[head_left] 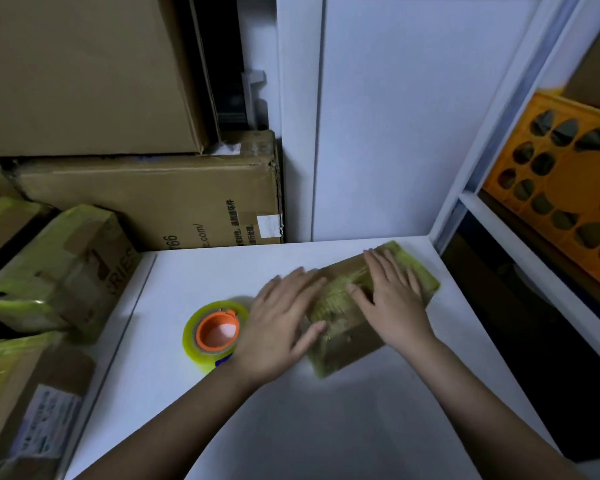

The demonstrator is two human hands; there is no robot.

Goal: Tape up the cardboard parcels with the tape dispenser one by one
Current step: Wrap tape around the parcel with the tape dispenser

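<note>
A small flat cardboard parcel [340, 299], wrapped in yellowish clear tape, lies slantwise on the white table [291, 410]. My left hand [281, 327] lies flat on its near left end, fingers spread and straight. My right hand [392, 292] presses flat on its far right half, fingers straight. The tape dispenser [215, 330], a yellowish tape roll with an orange core, lies on the table just left of my left hand, and neither hand holds it.
Several taped cardboard parcels [59, 271] are stacked off the table's left edge. Large cartons [160, 199] stand behind them. A white wall panel [395, 116] closes the back. To the right, a white shelf holds an orange plastic crate [565, 181].
</note>
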